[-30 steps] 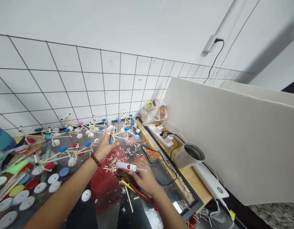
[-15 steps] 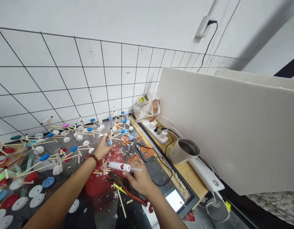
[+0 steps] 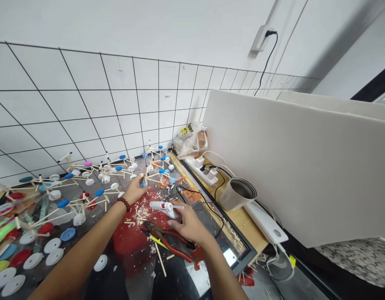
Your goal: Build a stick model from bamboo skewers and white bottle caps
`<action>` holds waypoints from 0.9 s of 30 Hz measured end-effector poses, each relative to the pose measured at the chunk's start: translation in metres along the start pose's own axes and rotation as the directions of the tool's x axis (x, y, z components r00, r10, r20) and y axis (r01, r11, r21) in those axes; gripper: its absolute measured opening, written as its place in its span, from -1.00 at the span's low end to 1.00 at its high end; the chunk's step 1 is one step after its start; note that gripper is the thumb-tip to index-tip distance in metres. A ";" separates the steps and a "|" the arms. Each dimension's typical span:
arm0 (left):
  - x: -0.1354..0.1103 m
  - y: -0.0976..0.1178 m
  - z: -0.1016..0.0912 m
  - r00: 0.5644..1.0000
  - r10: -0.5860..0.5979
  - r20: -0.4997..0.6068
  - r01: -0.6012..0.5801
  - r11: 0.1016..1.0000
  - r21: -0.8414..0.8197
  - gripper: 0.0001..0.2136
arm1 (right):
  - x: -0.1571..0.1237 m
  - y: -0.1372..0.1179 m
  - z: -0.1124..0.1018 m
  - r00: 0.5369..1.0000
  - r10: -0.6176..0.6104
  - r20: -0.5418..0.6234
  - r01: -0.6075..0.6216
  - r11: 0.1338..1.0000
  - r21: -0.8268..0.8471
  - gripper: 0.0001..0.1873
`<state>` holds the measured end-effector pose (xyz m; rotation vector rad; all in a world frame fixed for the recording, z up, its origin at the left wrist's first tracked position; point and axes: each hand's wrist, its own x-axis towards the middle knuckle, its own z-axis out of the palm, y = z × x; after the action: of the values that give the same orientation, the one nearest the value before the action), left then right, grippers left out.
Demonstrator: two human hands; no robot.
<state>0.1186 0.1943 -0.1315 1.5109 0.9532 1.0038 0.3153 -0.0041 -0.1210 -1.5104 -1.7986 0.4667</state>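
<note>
My left hand point(image 3: 135, 191), with a beaded bracelet on its wrist, reaches to the back of the table. Its fingertips close on the near end of a small stick model point(image 3: 153, 180) with blue caps as wheels; the exact grip is partly hidden. My right hand point(image 3: 192, 225) is loosely around the handle of a white glue gun point(image 3: 160, 206). A clear glue stick point(image 3: 179, 207) pokes out of its rear, and its nozzle points left, above the wood crumbs. Red-handled pliers point(image 3: 172, 243) lie just below the gun.
Several stick models point(image 3: 100, 192) with cap wheels stand along the tiled wall at left. Loose caps point(image 3: 33, 261) lie at front left. On the right are a metal cup point(image 3: 238, 193), a power strip point(image 3: 200, 171), a black cable point(image 3: 216, 214) and a white board point(image 3: 273, 166).
The glue gun has shifted slightly right and up, with more of its handle showing as my right hand's grip loosens. My left hand stays at the model. The view has turned slightly.
</note>
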 end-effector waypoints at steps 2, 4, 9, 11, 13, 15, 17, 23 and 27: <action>-0.003 0.008 -0.002 1.000 -0.014 0.011 0.014 1.000 -0.019 -0.37 | -0.003 0.009 -0.018 0.999 0.009 -0.044 -0.004 0.996 0.093 -0.48; -0.008 0.018 -0.007 1.000 -0.016 0.024 0.017 0.999 -0.034 -0.38 | 0.002 0.015 -0.037 0.993 -0.004 -0.120 0.015 0.995 0.095 -0.59; -0.016 0.050 -0.015 0.999 -0.003 0.042 0.006 0.999 -0.054 -0.35 | 0.057 0.007 -0.062 0.958 -0.285 0.004 0.267 0.893 -0.362 -0.47; -0.018 0.060 -0.015 0.999 0.006 0.052 -0.003 0.998 -0.057 -0.34 | 0.082 -0.006 -0.061 0.940 -0.318 0.123 0.333 0.780 -0.531 -0.41; -0.022 0.068 -0.012 0.998 0.022 0.060 -0.019 0.998 -0.055 -0.34 | 0.100 -0.021 -0.058 0.936 -0.284 0.209 0.351 0.700 -0.622 -0.39; -0.026 0.073 -0.009 0.998 0.036 0.056 -0.033 0.998 -0.048 -0.34 | 0.111 -0.036 -0.056 0.933 -0.227 0.278 0.358 0.655 -0.666 -0.39; -0.031 0.076 -0.006 0.998 0.041 0.044 -0.039 0.998 -0.041 -0.35 | 0.117 -0.048 -0.057 0.929 -0.164 0.332 0.358 0.625 -0.694 -0.40; -0.040 0.081 -0.003 0.997 0.054 0.047 -0.051 0.997 -0.060 -0.35 | 0.123 -0.062 -0.058 0.921 -0.061 0.385 0.344 0.592 -0.729 -0.50; -0.040 0.081 0.000 0.997 0.056 0.058 -0.052 0.996 -0.069 -0.34 | 0.125 -0.061 -0.055 0.918 -0.045 0.394 0.342 0.592 -0.730 -0.72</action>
<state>0.1106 0.1457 -0.0562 1.5084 0.8327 1.0140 0.3075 0.0902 -0.0056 -1.8209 -2.6330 -0.2840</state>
